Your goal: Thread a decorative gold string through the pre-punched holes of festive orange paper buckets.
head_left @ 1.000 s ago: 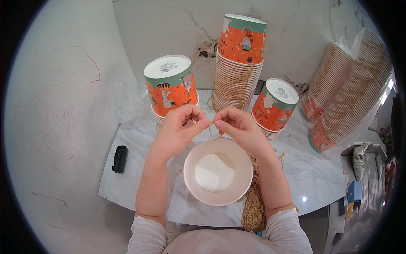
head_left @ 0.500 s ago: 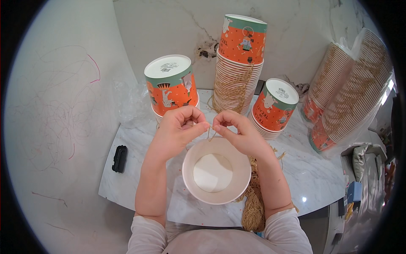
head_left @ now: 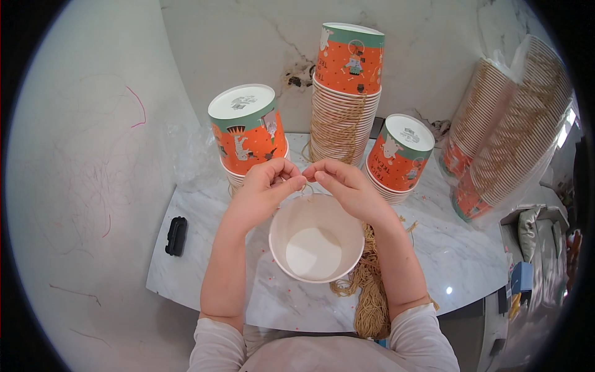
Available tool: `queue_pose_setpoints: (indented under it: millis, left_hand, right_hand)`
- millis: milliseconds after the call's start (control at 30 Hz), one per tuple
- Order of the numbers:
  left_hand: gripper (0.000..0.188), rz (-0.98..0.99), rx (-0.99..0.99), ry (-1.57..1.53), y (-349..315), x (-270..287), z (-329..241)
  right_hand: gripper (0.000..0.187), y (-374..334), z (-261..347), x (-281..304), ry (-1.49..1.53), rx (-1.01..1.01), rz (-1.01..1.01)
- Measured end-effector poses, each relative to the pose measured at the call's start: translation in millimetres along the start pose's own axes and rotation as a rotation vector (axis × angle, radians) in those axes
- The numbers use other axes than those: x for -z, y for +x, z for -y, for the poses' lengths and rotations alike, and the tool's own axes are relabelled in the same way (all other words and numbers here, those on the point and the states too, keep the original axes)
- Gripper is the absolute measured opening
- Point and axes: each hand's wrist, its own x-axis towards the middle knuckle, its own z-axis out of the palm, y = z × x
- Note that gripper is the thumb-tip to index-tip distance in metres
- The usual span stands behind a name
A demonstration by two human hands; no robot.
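Note:
A white-lined paper bucket [head_left: 282,260] stands mouth up in front of me on the marble table. At its far rim both my hands meet over a thin tan string [head_left: 306,186]. My left hand [head_left: 263,195] pinches the string between thumb and curled fingers. My right hand [head_left: 347,189] is closed in a similar pinch, and the string at its fingertips is mostly hidden. A thick hank of tan string [head_left: 372,294] lies between the bucket and my right forearm and hangs over the near table edge.
Behind my hands, upside-down orange-and-green paper buckets stand in a left stack [head_left: 238,133], a tall middle stack [head_left: 347,99] and a right stack [head_left: 400,152]. Bagged bucket stacks [head_left: 514,130] lean at far right. A black case [head_left: 176,236] lies near the left table edge [head_left: 155,276].
The bucket's mouth has shifted slightly away from me. My fingertips have come closer together, and less of the string shows below them.

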Motion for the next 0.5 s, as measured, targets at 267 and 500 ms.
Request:
queue_pose_setpoints:
  millis: [267,500]
  left_hand:
    - [0.016,0.012,-0.088,-0.045,3.3,-1.4,5.2]
    - [0.04,-0.036,0.0,0.183,-0.4,-7.0,1.1]
  right_hand:
    - [0.019,0.9,10.2,-1.9,0.005,0.06,0.025]
    - [0.015,1.3,4.7,4.1,-0.077,0.114,-0.077]
